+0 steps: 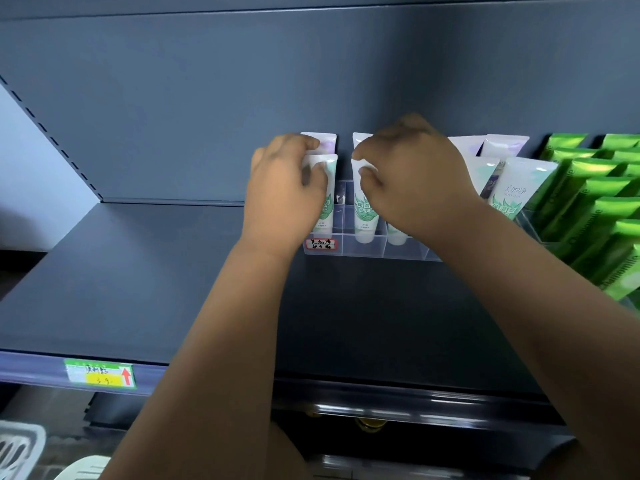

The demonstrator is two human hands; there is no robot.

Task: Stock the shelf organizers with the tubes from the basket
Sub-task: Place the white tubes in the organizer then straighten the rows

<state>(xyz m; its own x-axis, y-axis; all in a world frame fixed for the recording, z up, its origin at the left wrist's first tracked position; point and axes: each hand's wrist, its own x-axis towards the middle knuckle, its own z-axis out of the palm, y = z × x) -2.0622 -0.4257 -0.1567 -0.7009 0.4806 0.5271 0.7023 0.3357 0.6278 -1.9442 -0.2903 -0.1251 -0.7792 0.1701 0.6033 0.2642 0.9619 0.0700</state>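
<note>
Two bare arms reach over a dark matte shelf (pixel 145 289) with a flat grey back panel, both up at the clear plastic organizer (pixel 367 249). The left hand (pixel 282 199) pinches the crimped top of a white-and-green tube (pixel 327 206) standing cap-down in the leftmost slot, and the right hand (pixel 412 181) grips the next tube (pixel 363 209) the same way. Glossy green tubes (pixel 595 216) sit right of the right hand; a white basket (pixel 17 448) is way below the left arm.

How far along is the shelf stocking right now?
Partly done. White tubes already stand in the clear organizer, beside stocked green tubes. In hand: the left hand and right hand each grip a white tube in the front-left slots. The basket sits below; its contents aren't visible.
</note>
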